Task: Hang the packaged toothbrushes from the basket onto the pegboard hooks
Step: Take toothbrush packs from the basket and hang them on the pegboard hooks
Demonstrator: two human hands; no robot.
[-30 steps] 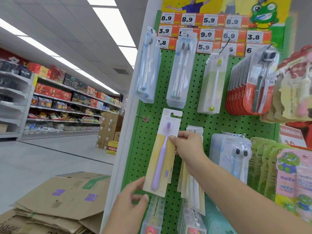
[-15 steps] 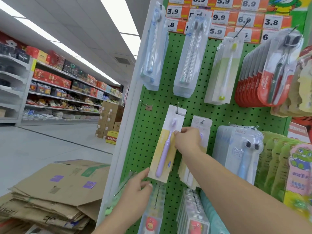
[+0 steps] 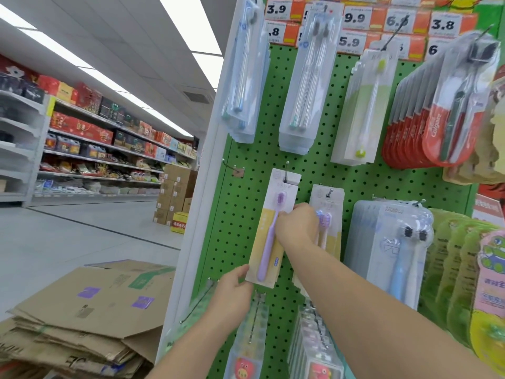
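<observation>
1. Right grip point(image 3: 296, 225) — fingers curled onto right edge of purple toothbrush pack point(image 3: 269, 236) at mid-height, pinching it.
2. Left grip point(image 3: 232, 294) — thumb and fingertips on pack's lower left corner, fingers bent, holding that corner.
3. Pack upright, slightly tilted, against green pegboard point(image 3: 246, 214); hang slot at top threaded over a metal hook point(image 3: 287, 172).
4. Just right of pack: a second yellow-and-white pack point(image 3: 328, 203) on its own hook, partly hidden behind right grip.
5. Bare hook point(image 3: 231, 166) to the left of pack, nothing on it.
6. Row above — clear toothbrush packs point(image 3: 306, 86), red packs point(image 3: 426, 124); price tags point(image 3: 355, 19) at top.
7. Flattened cardboard boxes point(image 3: 82, 318) stacked on floor, lower left.
8. Basket not seen in head view.
</observation>
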